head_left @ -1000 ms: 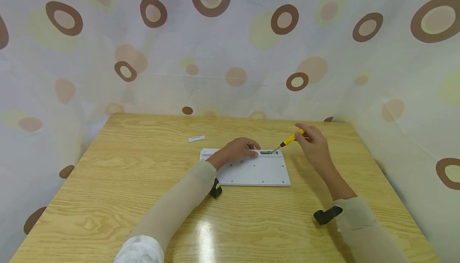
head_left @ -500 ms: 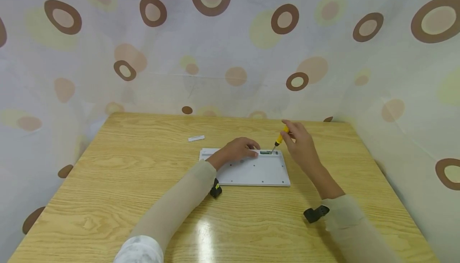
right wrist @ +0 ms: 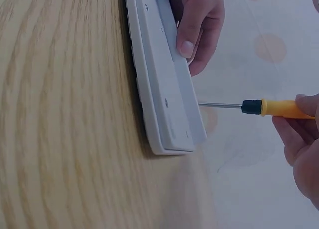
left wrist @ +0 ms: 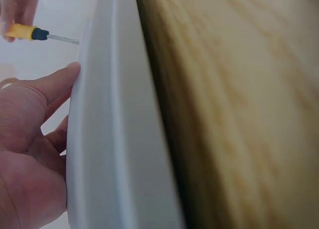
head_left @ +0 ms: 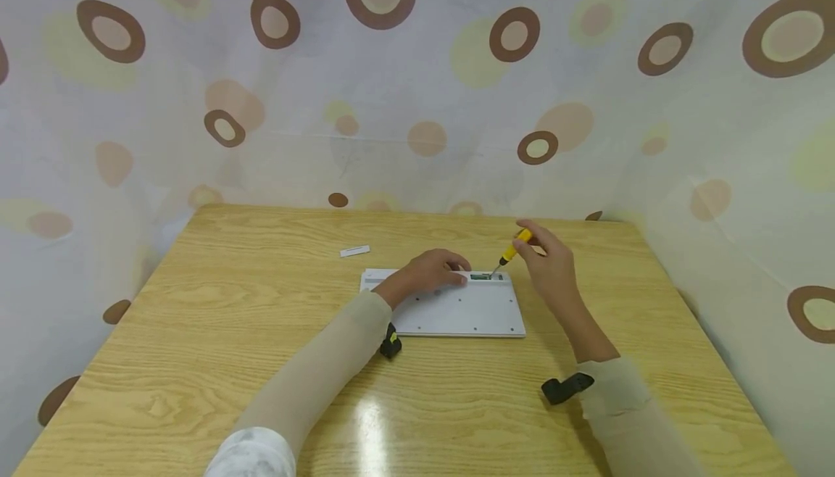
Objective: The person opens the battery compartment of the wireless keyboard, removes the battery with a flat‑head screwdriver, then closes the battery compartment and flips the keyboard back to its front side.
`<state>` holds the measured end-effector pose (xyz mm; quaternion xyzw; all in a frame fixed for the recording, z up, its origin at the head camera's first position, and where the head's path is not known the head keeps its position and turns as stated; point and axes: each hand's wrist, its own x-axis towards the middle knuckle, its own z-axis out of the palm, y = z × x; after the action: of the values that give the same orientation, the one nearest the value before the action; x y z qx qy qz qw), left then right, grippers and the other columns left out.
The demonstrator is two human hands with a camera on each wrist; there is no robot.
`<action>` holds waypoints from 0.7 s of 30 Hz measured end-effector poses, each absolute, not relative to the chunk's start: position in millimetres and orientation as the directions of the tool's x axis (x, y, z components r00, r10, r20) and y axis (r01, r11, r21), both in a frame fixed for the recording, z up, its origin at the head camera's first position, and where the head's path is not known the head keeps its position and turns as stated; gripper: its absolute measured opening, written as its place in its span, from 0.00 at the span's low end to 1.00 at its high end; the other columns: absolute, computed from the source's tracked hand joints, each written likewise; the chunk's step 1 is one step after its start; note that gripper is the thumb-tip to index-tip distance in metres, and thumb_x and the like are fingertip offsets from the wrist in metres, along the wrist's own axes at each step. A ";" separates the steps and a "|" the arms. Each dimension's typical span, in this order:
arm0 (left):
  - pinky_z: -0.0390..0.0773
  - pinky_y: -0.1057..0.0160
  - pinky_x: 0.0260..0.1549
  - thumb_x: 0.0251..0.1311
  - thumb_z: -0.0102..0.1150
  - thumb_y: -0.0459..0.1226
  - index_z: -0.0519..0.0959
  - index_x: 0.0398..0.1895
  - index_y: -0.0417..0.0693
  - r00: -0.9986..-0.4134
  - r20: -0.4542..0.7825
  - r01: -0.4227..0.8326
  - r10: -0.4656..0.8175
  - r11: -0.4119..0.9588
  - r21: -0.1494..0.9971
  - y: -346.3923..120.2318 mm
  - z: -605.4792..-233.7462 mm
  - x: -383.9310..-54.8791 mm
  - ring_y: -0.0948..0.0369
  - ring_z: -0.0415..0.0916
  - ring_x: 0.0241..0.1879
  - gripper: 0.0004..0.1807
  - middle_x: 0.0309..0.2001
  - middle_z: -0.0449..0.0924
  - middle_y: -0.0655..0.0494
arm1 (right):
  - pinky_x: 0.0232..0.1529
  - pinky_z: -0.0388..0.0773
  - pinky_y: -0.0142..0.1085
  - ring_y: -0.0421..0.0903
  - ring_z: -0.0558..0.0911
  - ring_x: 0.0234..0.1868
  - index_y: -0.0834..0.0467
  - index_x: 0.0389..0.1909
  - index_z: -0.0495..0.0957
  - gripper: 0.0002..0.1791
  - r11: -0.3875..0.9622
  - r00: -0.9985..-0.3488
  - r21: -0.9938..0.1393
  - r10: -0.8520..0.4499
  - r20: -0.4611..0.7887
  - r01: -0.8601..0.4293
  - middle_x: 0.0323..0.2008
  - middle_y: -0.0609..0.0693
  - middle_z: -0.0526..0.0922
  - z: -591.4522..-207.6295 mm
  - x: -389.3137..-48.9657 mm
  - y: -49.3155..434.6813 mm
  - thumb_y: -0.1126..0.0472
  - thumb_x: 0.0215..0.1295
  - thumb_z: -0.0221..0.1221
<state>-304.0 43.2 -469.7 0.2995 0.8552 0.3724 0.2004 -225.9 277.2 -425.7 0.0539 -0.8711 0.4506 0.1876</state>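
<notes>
A white keyboard (head_left: pixel 459 314) lies face down on the table, small screws dotting its back and a few key edges showing underneath in the right wrist view. Along its far raised strip is an uncovered slot (head_left: pixel 481 277) with something green inside. My left hand (head_left: pixel 432 271) grips that far strip left of the slot, thumb (right wrist: pixel 187 46) on the back and fingers over the far edge. In my right hand (head_left: pixel 551 267) I hold a yellow screwdriver (head_left: pixel 515 247) by its handle, tilted, its tip at the slot. The wrist views hide the tip behind the strip.
A small white strip (head_left: pixel 355 251) lies on the wooden table (head_left: pixel 261 296) behind the keyboard to the left. A patterned curtain (head_left: pixel 427 85) hangs behind the table and at both sides. Black wrist cameras sit under both sleeves.
My right hand has moved left and the screwdriver stands steeper than a second ago, its tip staying at the slot. My left hand and the keyboard have held still.
</notes>
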 end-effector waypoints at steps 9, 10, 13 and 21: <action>0.75 0.54 0.57 0.70 0.61 0.46 0.81 0.60 0.57 -0.735 -0.117 0.359 0.668 0.529 0.769 43.4 -470.4 -303.5 0.56 0.75 0.61 0.18 0.61 0.80 0.54 | 0.51 0.79 0.27 0.37 0.81 0.52 0.63 0.71 0.67 0.25 0.199 -0.941 -0.972 0.287 0.183 -0.128 0.56 0.61 0.77 -454.6 -222.8 308.2 0.63 0.75 0.55; 0.75 0.54 0.57 0.70 0.61 0.46 0.81 0.60 0.57 -0.736 -0.118 0.356 0.667 0.529 0.770 43.4 -470.1 -303.5 0.56 0.75 0.61 0.18 0.61 0.80 0.54 | 0.51 0.79 0.27 0.37 0.81 0.52 0.63 0.71 0.67 0.26 0.164 -0.940 -0.980 0.302 0.161 -0.115 0.55 0.60 0.77 -456.6 -222.4 309.2 0.63 0.75 0.55; 0.75 0.53 0.57 0.69 0.61 0.46 0.81 0.60 0.57 -0.741 -0.114 0.358 0.662 0.533 0.767 43.3 -469.9 -304.0 0.56 0.75 0.61 0.18 0.60 0.80 0.54 | 0.51 0.79 0.27 0.37 0.81 0.51 0.64 0.71 0.66 0.26 0.106 -0.937 -0.991 0.331 0.115 -0.084 0.53 0.55 0.77 -460.9 -222.5 310.4 0.63 0.76 0.55; 0.75 0.54 0.57 0.69 0.61 0.46 0.81 0.60 0.57 -0.741 -0.114 0.356 0.662 0.531 0.769 44.6 -471.5 -304.7 0.56 0.75 0.61 0.17 0.60 0.80 0.54 | 0.55 0.78 0.30 0.39 0.81 0.51 0.62 0.74 0.63 0.28 -0.156 -0.906 -0.986 0.406 -0.115 0.055 0.60 0.57 0.74 -469.2 -223.3 310.5 0.63 0.76 0.54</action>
<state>-304.7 44.6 -471.5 0.2988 0.8515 0.3813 0.2006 -223.3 310.5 -469.2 -0.1807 -0.6385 0.7386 0.1189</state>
